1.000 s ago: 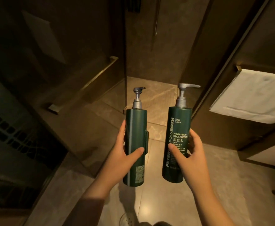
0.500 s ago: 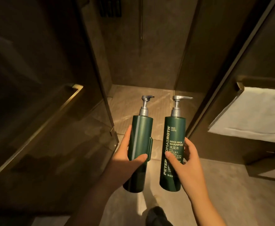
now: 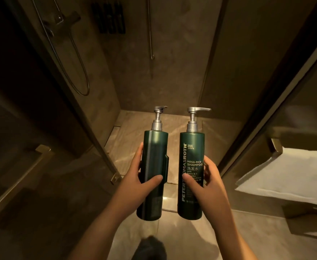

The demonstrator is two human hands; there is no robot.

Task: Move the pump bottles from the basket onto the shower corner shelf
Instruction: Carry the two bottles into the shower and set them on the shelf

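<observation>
Both bottles have come closer to the shower, and more of its back wall [image 3: 172, 53] shows now. Below that wall, the left hand [image 3: 140, 184] is wrapped tight around the plain bottle [image 3: 153, 175]. The right hand [image 3: 208, 186] is wrapped around the shampoo bottle [image 3: 191, 166]. These 2 stand upright, just apart. No shelf or basket shows. I think the glass door edge [image 3: 97, 147], left of the wall, could bump the plain bottle. The towel [image 3: 293, 175] sits far right. Open floor [image 3: 144, 132] lies under the wall. Wet hands could let 1 slip.

Bathroom w/ walk-in shower: shower hose [image 3: 78, 59], stone tiles, folded towel [image 3: 293, 175].
</observation>
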